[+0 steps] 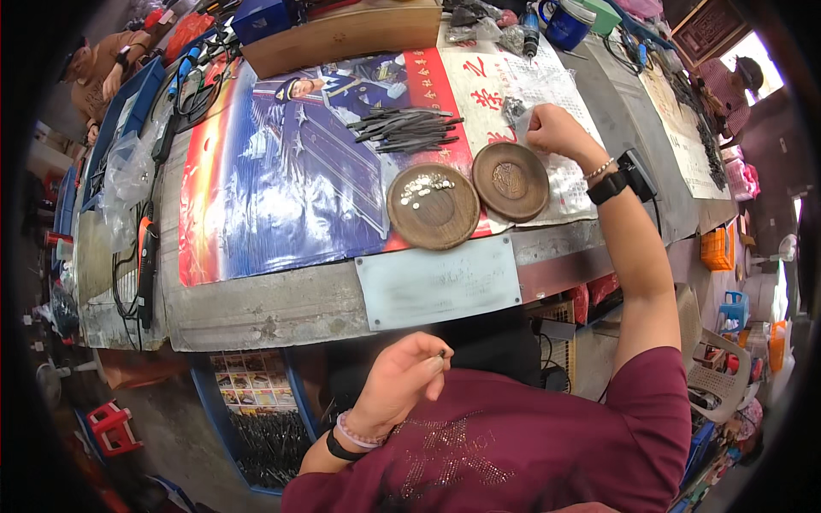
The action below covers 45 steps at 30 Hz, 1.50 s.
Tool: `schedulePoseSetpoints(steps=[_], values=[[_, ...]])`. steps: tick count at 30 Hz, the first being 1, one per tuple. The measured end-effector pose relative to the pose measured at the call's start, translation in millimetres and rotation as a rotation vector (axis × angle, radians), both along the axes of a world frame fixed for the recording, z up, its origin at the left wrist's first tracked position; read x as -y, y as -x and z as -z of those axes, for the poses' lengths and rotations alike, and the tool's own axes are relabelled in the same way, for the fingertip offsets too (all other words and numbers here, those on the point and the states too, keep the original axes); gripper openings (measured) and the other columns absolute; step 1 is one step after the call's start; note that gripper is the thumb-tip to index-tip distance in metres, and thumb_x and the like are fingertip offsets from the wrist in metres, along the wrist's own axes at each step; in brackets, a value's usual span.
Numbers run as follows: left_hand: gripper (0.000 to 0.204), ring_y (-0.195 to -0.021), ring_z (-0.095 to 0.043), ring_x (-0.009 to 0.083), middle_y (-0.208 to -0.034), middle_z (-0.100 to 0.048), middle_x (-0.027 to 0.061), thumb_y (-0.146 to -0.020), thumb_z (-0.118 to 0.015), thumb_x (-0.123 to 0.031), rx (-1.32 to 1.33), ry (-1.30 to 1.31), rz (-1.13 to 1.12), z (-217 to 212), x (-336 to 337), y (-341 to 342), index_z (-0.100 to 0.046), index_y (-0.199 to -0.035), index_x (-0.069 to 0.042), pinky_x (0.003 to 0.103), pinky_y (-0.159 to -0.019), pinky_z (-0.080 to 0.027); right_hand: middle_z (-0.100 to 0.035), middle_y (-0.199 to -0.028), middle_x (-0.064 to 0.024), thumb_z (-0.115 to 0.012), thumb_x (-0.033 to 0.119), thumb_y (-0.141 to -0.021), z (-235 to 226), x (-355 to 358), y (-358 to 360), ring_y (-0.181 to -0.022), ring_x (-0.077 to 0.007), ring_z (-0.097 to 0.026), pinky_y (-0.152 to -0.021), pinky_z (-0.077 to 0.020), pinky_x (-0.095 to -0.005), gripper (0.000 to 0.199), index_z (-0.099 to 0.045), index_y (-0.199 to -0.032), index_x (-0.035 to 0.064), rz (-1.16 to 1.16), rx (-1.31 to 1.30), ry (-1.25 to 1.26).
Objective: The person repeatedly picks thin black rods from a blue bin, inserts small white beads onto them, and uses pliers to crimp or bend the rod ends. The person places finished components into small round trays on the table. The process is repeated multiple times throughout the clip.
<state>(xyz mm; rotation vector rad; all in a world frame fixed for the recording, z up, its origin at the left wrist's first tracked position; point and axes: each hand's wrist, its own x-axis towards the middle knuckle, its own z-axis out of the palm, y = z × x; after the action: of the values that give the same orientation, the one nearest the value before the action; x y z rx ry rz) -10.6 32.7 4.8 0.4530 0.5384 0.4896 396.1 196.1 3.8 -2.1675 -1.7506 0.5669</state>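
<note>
Close to my body, my left hand (400, 380) pinches a small dark piece (442, 353) between thumb and finger; its kind is too small to tell. My right hand (560, 132) reaches across the table with its fingers curled together, beside a small clear plastic bag (515, 111). What those fingers hold, if anything, is hidden. Just below my right hand sits a round brown wooden dish (537, 203) with tiny pieces in its middle. To its left is a larger wooden dish (434, 232) with small shiny round pieces. Behind the dishes lies a heap of thin dark sticks (406, 130).
A glossy poster (291, 184) covers much of the grey table (265, 312). A pale plate (439, 282) is fixed at the front edge. A wooden box (342, 41), a blue mug (568, 24) and an orange-black corded tool (147, 256) stand around. Other people sit at far left and right.
</note>
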Motion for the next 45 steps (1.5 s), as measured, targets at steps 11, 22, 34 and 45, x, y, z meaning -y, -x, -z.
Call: schedulePoseSetpoints(steps=[11,22,34,45], values=[[0.015,-0.062,-0.053,0.0103,-0.091,-0.059,0.0078,-0.092,-0.055,-0.002,0.010,-0.023,-0.010,-4,8,5,-0.057,-0.106,0.002,0.020,-0.057,-0.043,-0.060,-0.060,-0.0104,-0.061,0.001,-0.071,-12,27,3,-0.056,-0.0181,-0.064,-0.052,-0.0499,-0.0306,0.006,-0.058,-0.070,-0.0033,0.081,-0.131,-0.208],[0.013,-0.057,-0.052,0.0084,-0.089,-0.060,0.0074,-0.093,-0.053,-0.003,0.043,-0.106,-0.192,-5,21,20,-0.056,-0.104,0.001,0.019,-0.053,-0.042,-0.060,-0.082,-0.0037,-0.056,-0.002,-0.082,-52,176,143,-0.063,-0.0054,-0.055,-0.060,-0.0454,-0.0188,0.014,-0.060,-0.095,-0.0010,-0.141,-1.076,-0.087],[0.014,-0.059,-0.054,0.0092,-0.090,-0.064,0.0110,-0.094,-0.055,-0.008,0.039,-0.056,-0.293,-3,11,48,-0.055,-0.107,-0.001,0.018,-0.053,-0.044,-0.060,-0.070,-0.0066,-0.063,0.011,-0.089,-8,178,256,-0.054,-0.0084,-0.052,-0.050,-0.0410,-0.0205,0.015,-0.060,-0.096,-0.0017,-0.018,-1.870,0.387],[0.014,-0.059,-0.053,0.0079,-0.086,-0.064,0.0091,-0.095,-0.054,-0.009,-0.039,-0.017,-0.240,-16,-14,42,-0.055,-0.106,0.001,0.017,-0.054,-0.043,-0.066,-0.083,-0.0086,-0.060,0.000,-0.089,-8,170,257,-0.066,-0.0119,-0.064,-0.059,-0.0512,-0.0224,0.012,-0.062,-0.101,-0.0034,-0.292,-1.136,-0.045]])
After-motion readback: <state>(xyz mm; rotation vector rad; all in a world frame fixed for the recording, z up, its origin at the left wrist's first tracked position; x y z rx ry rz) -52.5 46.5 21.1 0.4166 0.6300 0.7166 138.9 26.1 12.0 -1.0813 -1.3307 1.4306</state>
